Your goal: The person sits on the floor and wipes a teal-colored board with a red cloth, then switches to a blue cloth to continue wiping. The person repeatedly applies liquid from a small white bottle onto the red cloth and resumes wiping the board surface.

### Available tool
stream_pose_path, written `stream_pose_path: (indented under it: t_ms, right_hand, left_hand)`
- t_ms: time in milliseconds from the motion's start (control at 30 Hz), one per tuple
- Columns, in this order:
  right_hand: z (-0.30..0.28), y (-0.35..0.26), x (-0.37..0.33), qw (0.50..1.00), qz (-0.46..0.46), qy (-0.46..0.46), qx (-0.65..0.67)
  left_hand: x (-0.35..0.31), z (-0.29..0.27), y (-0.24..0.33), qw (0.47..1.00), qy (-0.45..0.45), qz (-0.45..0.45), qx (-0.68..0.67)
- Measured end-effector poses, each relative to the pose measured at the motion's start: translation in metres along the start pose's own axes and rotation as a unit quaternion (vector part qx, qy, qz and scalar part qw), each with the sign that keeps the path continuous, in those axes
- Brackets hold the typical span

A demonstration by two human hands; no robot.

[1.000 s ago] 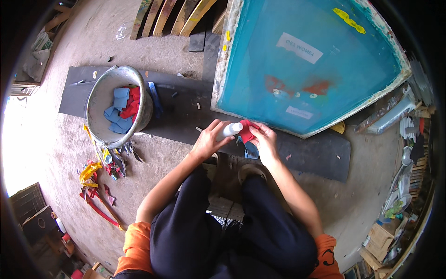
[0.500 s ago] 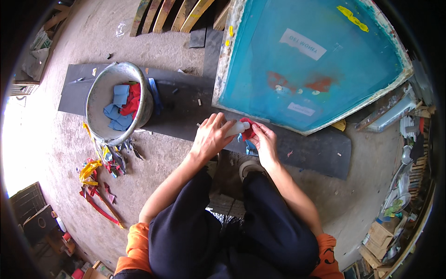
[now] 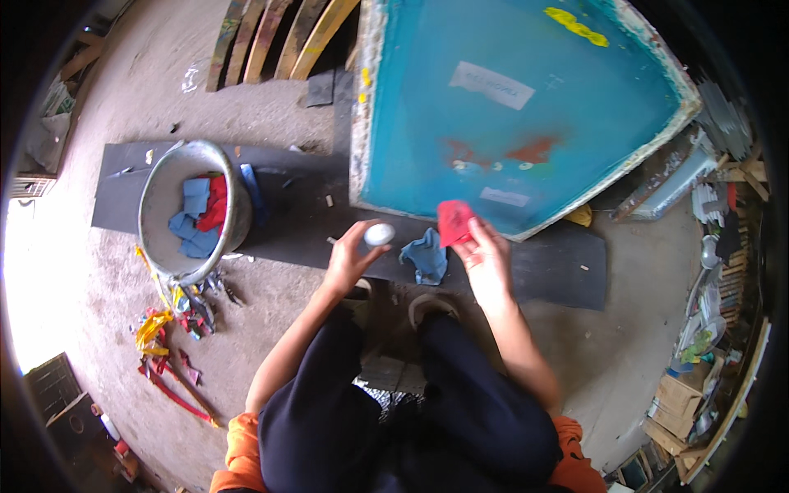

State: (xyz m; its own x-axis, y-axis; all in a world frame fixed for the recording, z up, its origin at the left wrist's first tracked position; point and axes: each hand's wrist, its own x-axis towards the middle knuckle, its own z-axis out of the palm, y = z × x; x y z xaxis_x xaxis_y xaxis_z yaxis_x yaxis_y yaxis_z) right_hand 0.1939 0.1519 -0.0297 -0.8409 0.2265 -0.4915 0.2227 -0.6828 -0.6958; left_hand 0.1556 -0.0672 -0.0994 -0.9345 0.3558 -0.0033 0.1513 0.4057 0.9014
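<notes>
My left hand grips a small white plastic bottle, one round end of it facing me. To the right, my right hand pinches a red cloth scrap by its edge, raised in front of the blue-green screen frame. Between the hands, a crumpled blue cloth scrap lies at the near edge of a long black board. Bottle and red scrap are apart. Further left stands a grey bucket with red scraps and blue scraps inside.
Coloured strips and scraps lie on the concrete floor below the bucket. Wooden slats are at the top. The large screen frame rests over the board's far side. Cardboard and clutter line the right edge.
My hands have moved apart: the bottle has come away from the red scrap and turned more end-on. The red scrap is now spread and lifted. The blue scrap shows more fully.
</notes>
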Motion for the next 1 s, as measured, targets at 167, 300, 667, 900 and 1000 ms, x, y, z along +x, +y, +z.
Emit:
stream_pose_path:
  t_ms: [167,300,667,900,1000]
  right_hand:
    - [0.014,-0.09,0.004,0.872,-0.461,0.109,-0.122]
    - [0.015,-0.102,0.037,0.644,-0.639,0.151,-0.392]
    - [-0.009,-0.077,0.076,0.367,-0.578,0.093,-0.723]
    - [-0.035,-0.096,0.087,0.264,-0.572,0.071,-0.774]
    - [-0.024,-0.087,0.075,0.308,-0.576,0.057,-0.755]
  left_hand:
    - [-0.006,0.008,-0.013,0.999,0.003,-0.015,-0.03]
    - [-0.006,0.012,-0.012,1.0,-0.002,0.001,-0.021]
    - [0.002,-0.012,-0.02,0.994,0.0,0.056,-0.097]
    - [0.055,-0.049,0.012,0.973,0.158,0.157,-0.067]
    - [0.081,-0.045,0.031,0.968,0.175,0.178,-0.038]
